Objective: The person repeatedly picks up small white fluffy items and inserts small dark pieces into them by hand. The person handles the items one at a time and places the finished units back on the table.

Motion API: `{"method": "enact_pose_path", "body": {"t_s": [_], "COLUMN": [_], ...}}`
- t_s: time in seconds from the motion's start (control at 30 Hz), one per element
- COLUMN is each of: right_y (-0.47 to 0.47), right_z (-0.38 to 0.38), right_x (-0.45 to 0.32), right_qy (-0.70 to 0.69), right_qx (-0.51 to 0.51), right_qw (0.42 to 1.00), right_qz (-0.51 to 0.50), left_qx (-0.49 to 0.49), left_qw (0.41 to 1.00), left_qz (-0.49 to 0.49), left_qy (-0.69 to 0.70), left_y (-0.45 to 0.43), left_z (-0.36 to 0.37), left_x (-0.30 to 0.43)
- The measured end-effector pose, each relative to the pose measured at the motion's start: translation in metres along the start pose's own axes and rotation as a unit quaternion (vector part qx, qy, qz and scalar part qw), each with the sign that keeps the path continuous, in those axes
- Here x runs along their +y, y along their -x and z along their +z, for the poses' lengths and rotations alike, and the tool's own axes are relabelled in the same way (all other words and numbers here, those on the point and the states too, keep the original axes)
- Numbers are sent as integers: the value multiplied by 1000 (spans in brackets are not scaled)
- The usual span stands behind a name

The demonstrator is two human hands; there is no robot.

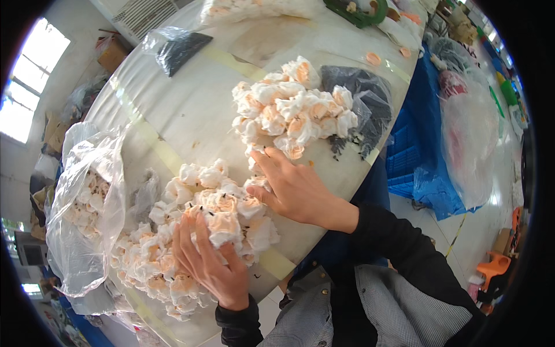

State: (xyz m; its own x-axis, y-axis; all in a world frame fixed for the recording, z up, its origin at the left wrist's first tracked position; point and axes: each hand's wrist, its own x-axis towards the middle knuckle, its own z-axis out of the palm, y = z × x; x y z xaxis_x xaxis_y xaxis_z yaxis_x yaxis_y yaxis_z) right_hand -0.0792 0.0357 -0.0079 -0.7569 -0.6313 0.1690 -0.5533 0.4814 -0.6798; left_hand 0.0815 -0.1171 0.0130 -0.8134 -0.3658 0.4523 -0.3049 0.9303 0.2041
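Observation:
Many small white and peach fabric pieces, shaped like flower heads, with dark tips, lie in two heaps on a covered table. My left hand point(209, 258) rests on the nearer heap point(147, 260), its fingers spread over the pieces; whether it grips one cannot be told. My right hand point(295, 188) is at the gap between the heaps, thumb and fingertips touching pieces there; its fingers are apart. The farther heap point(282, 108) lies beyond my right hand, partly against a clear plastic bag of black material point(368, 95). Some black bits have spilled beside that bag.
A clear plastic bag point(86, 208) with more flower pieces lies at the left. Another bag of black material point(186, 47) and a green object point(362, 15) lie farther back. Blue crates point(401, 152) with blue sheeting stand past the table's right edge point(392, 130).

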Motion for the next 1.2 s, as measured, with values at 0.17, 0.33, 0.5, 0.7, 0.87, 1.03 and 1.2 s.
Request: {"method": "enact_pose_path", "body": {"t_s": [0.17,0.33,0.5,0.7,0.87,1.03,1.2], "right_y": [-8,-1,13,16,28,66,103], "right_z": [32,46,16,-12,-5,-47,-60], "right_x": [11,12,29,52,66,48,52], "right_qy": [-35,-78,-5,238,126,57,-78], "right_qx": [20,-18,106,85,178,186,192], "right_qw": [995,985,979,967,975,975,966], "right_qz": [-90,-153,-176,17,-49,-103,-153], "left_qx": [40,-40,-63,52,70,-8,-132], "left_qw": [997,999,998,995,968,933,908], "left_qz": [-25,21,23,58,124,100,103], "left_qy": [63,-7,-21,60,205,347,385], "left_y": [1,2,2,-5,4,-12,-13], "left_z": [-1,17,19,-5,-3,20,52], "left_x": [6,11,7,25,52,98,121]}}
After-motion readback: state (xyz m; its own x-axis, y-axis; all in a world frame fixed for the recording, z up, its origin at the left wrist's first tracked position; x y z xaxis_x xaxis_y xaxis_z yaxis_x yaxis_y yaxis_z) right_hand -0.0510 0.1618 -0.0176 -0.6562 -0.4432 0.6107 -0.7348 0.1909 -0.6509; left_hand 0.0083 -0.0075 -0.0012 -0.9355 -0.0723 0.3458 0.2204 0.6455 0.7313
